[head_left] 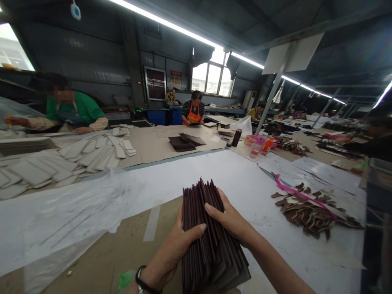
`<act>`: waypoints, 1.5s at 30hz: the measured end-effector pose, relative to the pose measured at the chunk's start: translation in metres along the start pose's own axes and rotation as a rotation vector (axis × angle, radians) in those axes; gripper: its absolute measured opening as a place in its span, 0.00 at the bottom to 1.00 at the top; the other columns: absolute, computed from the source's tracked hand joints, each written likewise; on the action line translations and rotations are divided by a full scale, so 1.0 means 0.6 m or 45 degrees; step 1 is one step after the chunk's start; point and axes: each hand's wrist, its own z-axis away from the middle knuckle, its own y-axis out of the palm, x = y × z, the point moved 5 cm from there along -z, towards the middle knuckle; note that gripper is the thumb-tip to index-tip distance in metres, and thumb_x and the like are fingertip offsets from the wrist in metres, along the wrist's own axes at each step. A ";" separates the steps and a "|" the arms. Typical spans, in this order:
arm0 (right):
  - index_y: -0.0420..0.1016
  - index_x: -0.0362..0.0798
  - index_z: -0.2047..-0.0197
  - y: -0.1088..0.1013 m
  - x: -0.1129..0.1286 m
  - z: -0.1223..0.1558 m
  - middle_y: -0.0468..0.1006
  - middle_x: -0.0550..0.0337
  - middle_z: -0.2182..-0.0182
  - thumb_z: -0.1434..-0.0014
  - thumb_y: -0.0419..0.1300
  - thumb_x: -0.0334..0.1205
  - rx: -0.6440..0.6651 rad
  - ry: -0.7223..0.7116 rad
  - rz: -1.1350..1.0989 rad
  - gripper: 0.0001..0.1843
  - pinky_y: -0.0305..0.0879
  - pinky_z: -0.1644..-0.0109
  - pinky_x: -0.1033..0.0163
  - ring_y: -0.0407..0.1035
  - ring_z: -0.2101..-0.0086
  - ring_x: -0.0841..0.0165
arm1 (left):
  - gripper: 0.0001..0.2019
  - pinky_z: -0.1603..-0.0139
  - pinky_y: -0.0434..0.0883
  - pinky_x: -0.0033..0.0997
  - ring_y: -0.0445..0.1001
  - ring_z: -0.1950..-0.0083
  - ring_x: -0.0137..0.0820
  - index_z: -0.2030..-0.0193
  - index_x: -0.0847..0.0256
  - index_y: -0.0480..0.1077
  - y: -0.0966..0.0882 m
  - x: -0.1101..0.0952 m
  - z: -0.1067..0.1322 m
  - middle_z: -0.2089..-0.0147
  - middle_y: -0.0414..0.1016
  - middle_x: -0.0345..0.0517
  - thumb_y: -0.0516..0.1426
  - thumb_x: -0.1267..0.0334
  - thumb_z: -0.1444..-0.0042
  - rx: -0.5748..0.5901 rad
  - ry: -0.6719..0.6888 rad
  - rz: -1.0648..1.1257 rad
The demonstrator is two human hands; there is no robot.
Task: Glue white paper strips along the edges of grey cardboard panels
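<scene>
Both my hands hold a thick stack of dark brown leather pieces (208,241), standing on edge on the work table in the lower middle of the head view. My left hand (174,249) grips its left side, thumb laid across the top edges. My right hand (228,216) presses on the right side, thumb also on top. A dark band sits on my left wrist.
White sheeting (92,204) and brown cardboard (101,253) cover the table. Brown leather scraps with a pink strip (309,208) lie at right. White cut pieces (76,157) lie far left by a person in green (73,110). Dark panels (185,142) and bottles (257,146) sit farther back, near a person in an orange apron (192,108).
</scene>
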 end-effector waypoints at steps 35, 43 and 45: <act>0.46 0.40 0.35 0.049 0.076 -0.066 0.40 0.49 0.36 0.37 0.36 0.55 0.236 -0.354 1.326 0.35 0.30 0.37 0.48 0.32 0.38 0.61 | 0.43 0.47 0.67 0.41 0.70 0.48 0.43 0.39 0.56 0.52 -0.012 0.002 -0.004 0.47 0.70 0.51 0.67 0.60 0.62 -0.152 0.085 -0.106; 0.45 0.38 0.35 0.047 0.069 -0.044 0.42 0.48 0.36 0.38 0.36 0.58 0.192 -0.392 1.360 0.37 0.28 0.37 0.48 0.33 0.38 0.60 | 0.42 0.47 0.68 0.42 0.70 0.48 0.43 0.40 0.56 0.52 -0.010 0.000 -0.001 0.47 0.70 0.51 0.67 0.62 0.62 -0.156 0.038 -0.078; 0.43 0.38 0.35 0.046 0.067 -0.038 0.41 0.49 0.36 0.38 0.35 0.57 0.158 -0.404 1.349 0.37 0.27 0.37 0.48 0.33 0.38 0.60 | 0.42 0.46 0.67 0.41 0.69 0.47 0.43 0.40 0.56 0.53 -0.009 -0.004 0.000 0.47 0.70 0.51 0.67 0.62 0.62 -0.161 0.059 -0.096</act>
